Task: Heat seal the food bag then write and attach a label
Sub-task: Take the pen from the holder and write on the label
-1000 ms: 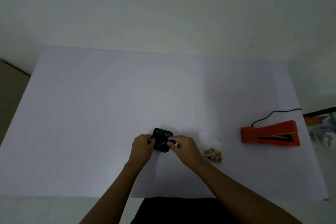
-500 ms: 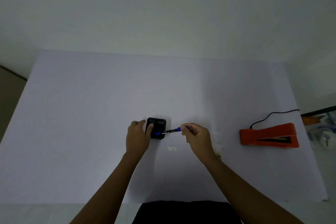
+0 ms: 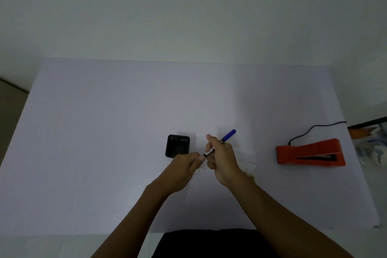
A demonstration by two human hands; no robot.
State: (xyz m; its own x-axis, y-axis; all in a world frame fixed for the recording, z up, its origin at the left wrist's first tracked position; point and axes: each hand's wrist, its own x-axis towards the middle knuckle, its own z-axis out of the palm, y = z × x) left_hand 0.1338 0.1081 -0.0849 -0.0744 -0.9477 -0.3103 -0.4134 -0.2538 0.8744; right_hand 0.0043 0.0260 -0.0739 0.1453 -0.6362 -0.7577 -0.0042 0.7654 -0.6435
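Observation:
My right hand (image 3: 222,157) grips a blue marker (image 3: 228,135) above the table, its blue end pointing up and to the right. My left hand (image 3: 182,168) pinches the marker's lower end, where a white barcode band shows. A small white label (image 3: 200,170) peeks out under my left fingers. The clear food bag (image 3: 248,160) lies on the table just right of my right hand, mostly hidden by it. A black square holder (image 3: 177,145) stands just left of the hands. The orange heat sealer (image 3: 311,152) sits at the right with its black cord.
The white table (image 3: 104,142) stretches wide to the left and back, meeting the wall. Its right edge is close to the sealer, with cluttered items (image 3: 370,142) beyond it. Near the bottom is my dark clothing.
My right hand has drawn the marker away from the black holder and turned it upward. My left hand left the holder and now pinches the marker's lower end.

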